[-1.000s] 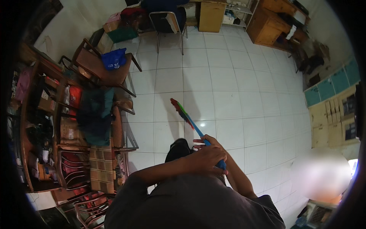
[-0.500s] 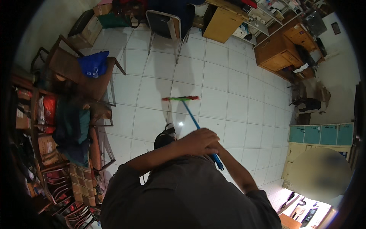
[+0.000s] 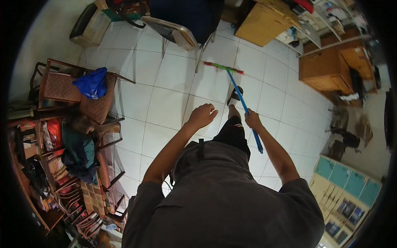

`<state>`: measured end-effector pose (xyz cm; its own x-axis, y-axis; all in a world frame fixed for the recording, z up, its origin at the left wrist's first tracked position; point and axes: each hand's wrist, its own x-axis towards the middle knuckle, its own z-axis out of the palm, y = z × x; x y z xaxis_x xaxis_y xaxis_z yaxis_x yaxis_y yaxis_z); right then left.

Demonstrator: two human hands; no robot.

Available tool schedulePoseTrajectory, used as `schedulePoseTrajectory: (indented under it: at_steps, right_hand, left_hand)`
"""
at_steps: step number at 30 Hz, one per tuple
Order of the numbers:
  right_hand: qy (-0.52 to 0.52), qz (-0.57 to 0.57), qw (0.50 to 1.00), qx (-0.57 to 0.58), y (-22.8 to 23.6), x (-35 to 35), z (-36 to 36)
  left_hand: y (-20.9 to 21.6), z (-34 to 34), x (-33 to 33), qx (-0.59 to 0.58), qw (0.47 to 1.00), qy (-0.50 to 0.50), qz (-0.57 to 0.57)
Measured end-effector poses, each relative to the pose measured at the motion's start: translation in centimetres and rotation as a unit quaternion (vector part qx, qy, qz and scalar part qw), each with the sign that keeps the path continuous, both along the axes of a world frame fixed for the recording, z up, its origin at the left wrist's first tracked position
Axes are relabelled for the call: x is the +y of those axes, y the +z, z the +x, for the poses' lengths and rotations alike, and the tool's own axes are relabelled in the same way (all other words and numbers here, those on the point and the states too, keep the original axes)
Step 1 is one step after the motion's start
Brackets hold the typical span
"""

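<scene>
A broom with a blue handle [image 3: 240, 94] and a green head with red bristles [image 3: 224, 67] slants across the tiled floor, its head far from me and its handle end near my right forearm. My right hand [image 3: 253, 120] is wrapped round the lower half of the handle. Off to the left, my left hand [image 3: 202, 116] hangs in the air with loosely bent fingers, the thumb apart and nothing in it. Beyond my right hand, my foot in a dark sandal [image 3: 235, 95] stands close to the handle.
A metal-legged chair [image 3: 171, 31] stands ahead beside a yellowish desk [image 3: 266, 24]. At left are a brown chair with a blue bag [image 3: 92, 84] and cluttered shelves [image 3: 49, 136]. A wooden cabinet [image 3: 320, 68] and a locker with teal doors [image 3: 341, 175] line the right.
My left hand has let go of the broom handle and moved left. The broom head is farther ahead and to the right, and a foot has stepped forward.
</scene>
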<state>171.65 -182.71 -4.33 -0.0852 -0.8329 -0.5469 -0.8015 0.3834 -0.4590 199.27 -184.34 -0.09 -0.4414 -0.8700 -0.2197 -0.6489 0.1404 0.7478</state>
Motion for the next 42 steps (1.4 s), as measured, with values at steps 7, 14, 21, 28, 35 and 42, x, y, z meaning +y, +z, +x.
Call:
schedulePoseTrajectory:
  at_steps: [7, 14, 21, 28, 35, 42]
  right_hand:
    - [0.221, -0.079, 0.971, 0.051, -13.8, -24.1, -10.1]
    - [0.356, -0.041, 0.932, 0.063, -23.6, -39.5, -11.8]
    - [0.356, 0.029, 0.915, 0.188, -16.4, -28.0, -30.1]
    - [0.133, 0.153, 0.966, 0.157, 1.5, -27.4, -34.4]
    - [0.181, -0.067, 0.977, 0.087, -12.1, -42.5, -24.8]
    - [0.248, -0.044, 0.954, 0.160, -24.3, -60.9, -19.8]
  left_hand:
    - [-14.2, -12.6, -14.2, -0.070, 0.966, 0.197, 0.152]
    - [-21.5, -23.4, -25.5, -0.026, 0.951, 0.161, 0.261]
    - [-23.3, -24.7, -32.6, 0.010, 0.945, 0.222, 0.238]
    - [-23.5, -23.0, -30.9, -0.049, 0.938, 0.209, 0.273]
    - [-25.8, -22.1, -26.8, -0.165, 0.934, 0.077, 0.309]
    - [-26.9, -21.6, -24.6, -0.211, 0.887, 0.081, 0.402]
